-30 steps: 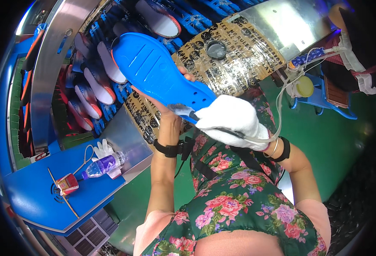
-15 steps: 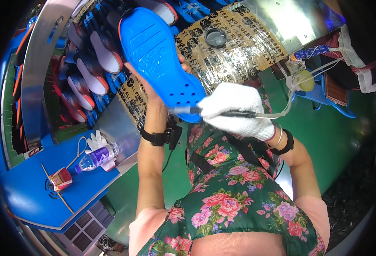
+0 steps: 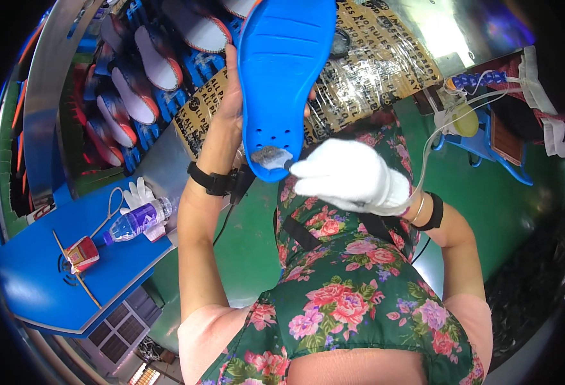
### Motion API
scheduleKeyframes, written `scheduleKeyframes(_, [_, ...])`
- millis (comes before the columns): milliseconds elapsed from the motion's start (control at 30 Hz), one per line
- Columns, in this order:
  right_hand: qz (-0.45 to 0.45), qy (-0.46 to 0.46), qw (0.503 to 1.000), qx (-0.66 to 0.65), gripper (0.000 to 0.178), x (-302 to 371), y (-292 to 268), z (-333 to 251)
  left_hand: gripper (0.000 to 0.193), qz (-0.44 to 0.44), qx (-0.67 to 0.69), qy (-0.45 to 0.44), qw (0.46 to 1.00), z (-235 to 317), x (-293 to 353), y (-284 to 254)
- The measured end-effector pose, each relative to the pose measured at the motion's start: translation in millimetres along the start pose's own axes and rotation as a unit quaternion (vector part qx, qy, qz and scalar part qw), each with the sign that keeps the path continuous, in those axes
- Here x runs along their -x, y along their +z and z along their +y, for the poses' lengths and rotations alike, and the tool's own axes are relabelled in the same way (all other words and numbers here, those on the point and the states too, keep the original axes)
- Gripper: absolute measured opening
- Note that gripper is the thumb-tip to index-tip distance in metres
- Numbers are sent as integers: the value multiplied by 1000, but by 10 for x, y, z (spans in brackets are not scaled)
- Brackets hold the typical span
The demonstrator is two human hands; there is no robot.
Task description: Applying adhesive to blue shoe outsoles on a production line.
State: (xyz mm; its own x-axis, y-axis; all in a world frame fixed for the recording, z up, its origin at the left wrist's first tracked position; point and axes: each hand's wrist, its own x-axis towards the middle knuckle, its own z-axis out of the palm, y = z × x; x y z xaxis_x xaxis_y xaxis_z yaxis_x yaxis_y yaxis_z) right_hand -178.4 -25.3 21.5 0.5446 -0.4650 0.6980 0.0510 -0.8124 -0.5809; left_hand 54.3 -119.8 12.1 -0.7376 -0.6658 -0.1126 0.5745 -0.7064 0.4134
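Observation:
My bare left hand (image 3: pixel 232 96) grips a long blue shoe sole (image 3: pixel 282 70) from its left side and from beneath. Grooves cross the sole's wide upper part, and a few small holes dot the end nearer me. In a white knitted glove, my right hand (image 3: pixel 350 176) closes round a brush, whose handle is mostly hidden by the fingers. The greyish brush bristles (image 3: pixel 271 156) lie against the lower end of the sole, just below the holes. A thin pale tube (image 3: pixel 421 168) runs up from behind my right hand toward the right.
Several shoe uppers with pale bottoms (image 3: pixel 156 61) sit on a rack at left. Tape-covered cardboard (image 3: pixel 385 70) lies behind the sole. A blue table (image 3: pixel 32 282) holds a bottle (image 3: pixel 138 221), a white glove (image 3: pixel 140 192) and a red carton (image 3: pixel 82 255). A blue stool (image 3: pixel 497 151) stands right.
The sole has shifted right and up and turned more upright. The brush, blurred across the sole's lower edge before, now rests on its surface. The right hand has moved slightly left and down.

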Motion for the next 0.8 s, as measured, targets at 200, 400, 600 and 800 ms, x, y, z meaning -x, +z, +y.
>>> scheduleKeyframes(200, [4,101,960,-260,17,-125,-124,56,114,-13,-41,-48,998,18,-19,-89])
scheduleKeyframes(400, [-37,81,977,-191,17,-174,-97,31,120,165,-269,-48,948,10,-26,51])
scheduleKeyframes(600, [72,336,871,-351,14,-71,-25,143,111,104,4,18,994,41,148,-331])
scheduleKeyframes(800, [293,468,666,-502,21,-137,45,307,63,260,-70,347,899,-151,316,-385])
